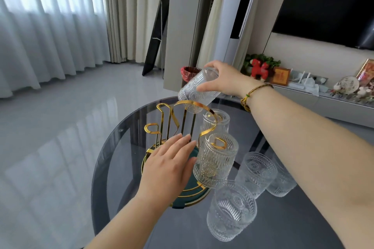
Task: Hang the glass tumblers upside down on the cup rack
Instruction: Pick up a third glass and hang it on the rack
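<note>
A gold wire cup rack (162, 119) on a dark green round base (192, 194) stands on the round dark glass table (283, 228). Two ribbed glass tumblers hang upside down on it: a near one (214, 161) and a far one (216, 123). My right hand (224, 81) grips a third tumbler (196, 89), tilted mouth-down, just over a far prong of the rack. My left hand (170, 166) lies flat with fingers spread on the rack's base, beside the near hung tumbler. Three more tumblers stand upright on the table, to the right of the rack: (230, 210), (256, 174), (281, 184).
A grey tiled floor (60, 127) lies to the left, with curtains behind it. A low TV cabinet (344, 107) with ornaments runs along the right wall under a black screen (334, 2). A red-lined bin (189, 72) stands beyond the table.
</note>
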`<state>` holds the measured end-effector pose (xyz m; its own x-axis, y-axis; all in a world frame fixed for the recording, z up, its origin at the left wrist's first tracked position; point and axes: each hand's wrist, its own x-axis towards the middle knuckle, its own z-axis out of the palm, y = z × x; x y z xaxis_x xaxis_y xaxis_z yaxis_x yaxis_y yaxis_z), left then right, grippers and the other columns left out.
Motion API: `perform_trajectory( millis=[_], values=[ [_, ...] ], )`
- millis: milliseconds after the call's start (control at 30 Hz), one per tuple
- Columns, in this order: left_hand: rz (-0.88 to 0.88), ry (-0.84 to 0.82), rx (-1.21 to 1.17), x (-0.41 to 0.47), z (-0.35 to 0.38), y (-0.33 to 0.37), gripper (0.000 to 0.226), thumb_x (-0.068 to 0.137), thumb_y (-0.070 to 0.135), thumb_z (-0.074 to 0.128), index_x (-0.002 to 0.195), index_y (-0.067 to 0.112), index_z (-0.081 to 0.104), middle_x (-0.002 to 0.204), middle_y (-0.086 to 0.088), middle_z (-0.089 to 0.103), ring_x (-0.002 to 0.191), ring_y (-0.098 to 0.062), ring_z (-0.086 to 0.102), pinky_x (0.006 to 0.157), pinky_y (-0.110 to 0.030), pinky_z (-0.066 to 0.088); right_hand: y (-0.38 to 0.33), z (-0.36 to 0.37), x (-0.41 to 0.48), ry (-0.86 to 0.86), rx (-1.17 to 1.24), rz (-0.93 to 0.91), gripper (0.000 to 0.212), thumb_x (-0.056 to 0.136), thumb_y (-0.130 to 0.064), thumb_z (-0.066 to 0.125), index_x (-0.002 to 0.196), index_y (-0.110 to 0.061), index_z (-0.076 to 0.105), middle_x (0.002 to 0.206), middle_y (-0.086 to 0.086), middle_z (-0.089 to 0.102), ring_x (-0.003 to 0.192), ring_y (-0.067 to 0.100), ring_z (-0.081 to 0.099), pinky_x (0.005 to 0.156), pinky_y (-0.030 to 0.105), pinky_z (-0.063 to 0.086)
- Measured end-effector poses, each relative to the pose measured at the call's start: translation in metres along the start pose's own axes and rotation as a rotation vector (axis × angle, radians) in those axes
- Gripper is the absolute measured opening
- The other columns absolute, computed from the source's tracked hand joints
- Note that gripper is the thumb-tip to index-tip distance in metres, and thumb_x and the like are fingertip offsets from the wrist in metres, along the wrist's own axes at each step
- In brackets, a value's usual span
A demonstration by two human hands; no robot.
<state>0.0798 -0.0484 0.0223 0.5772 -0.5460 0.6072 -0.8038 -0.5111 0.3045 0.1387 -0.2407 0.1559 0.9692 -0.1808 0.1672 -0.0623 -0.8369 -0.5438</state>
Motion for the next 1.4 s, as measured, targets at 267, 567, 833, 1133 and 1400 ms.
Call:
perform_trajectory(
  millis=[267,567,833,1133,1400],
  values=[
    [0.065,0.103,0.003,0.002,0.008,-0.005,0.058,0.095,0.037,0.016,0.096,0.013,0.068,0.096,-0.002,0.074,0.094,-0.020,0.068,0.075,-0.037,0.056,0.004,0.034,0.017,-0.122,-0.124,-0.011,0.074,0.066,-0.034,0.073,0.128,-0.018,0.036,0.135,0.007,0.043,0.107,0.016,0.042,0.077,0.023,0.039],
    [0.080,0.164,-0.022,0.002,0.014,-0.009,0.049,0.094,0.035,0.024,0.096,0.012,0.068,0.096,-0.002,0.074,0.094,-0.019,0.067,0.079,-0.035,0.056,0.016,0.067,0.020,-0.254,-0.307,0.000,0.079,0.068,-0.030,0.072,0.133,-0.019,0.030,0.140,0.014,0.036,0.127,0.033,0.032,0.100,0.043,0.034],
    [0.064,0.170,-0.022,0.003,0.015,-0.007,0.050,0.094,0.035,0.023,0.094,0.013,0.069,0.094,-0.001,0.074,0.092,-0.019,0.068,0.077,-0.034,0.056,0.021,0.070,0.020,-0.236,-0.241,-0.003,0.084,0.071,-0.032,0.069,0.138,-0.017,0.020,0.147,0.015,0.026,0.133,0.033,0.026,0.105,0.046,0.030],
    [0.033,0.101,-0.012,0.003,0.009,0.000,0.059,0.094,0.039,0.017,0.092,0.012,0.069,0.086,-0.001,0.074,0.086,-0.021,0.069,0.069,-0.032,0.057,0.027,0.045,-0.011,-0.005,-0.014,0.070,0.075,0.074,-0.038,0.064,0.135,-0.018,0.025,0.142,0.011,0.035,0.129,0.028,0.033,0.101,0.042,0.034],
    [-0.022,0.063,0.020,-0.002,0.002,0.010,0.043,0.090,0.034,0.033,0.099,0.008,0.066,0.093,-0.007,0.073,0.094,-0.028,0.066,0.072,-0.042,0.057,0.050,0.031,-0.126,0.370,0.390,0.022,0.046,0.079,-0.035,0.057,0.120,-0.026,0.039,0.118,-0.007,0.047,0.114,0.010,0.040,0.094,0.027,0.031]
  ],
)
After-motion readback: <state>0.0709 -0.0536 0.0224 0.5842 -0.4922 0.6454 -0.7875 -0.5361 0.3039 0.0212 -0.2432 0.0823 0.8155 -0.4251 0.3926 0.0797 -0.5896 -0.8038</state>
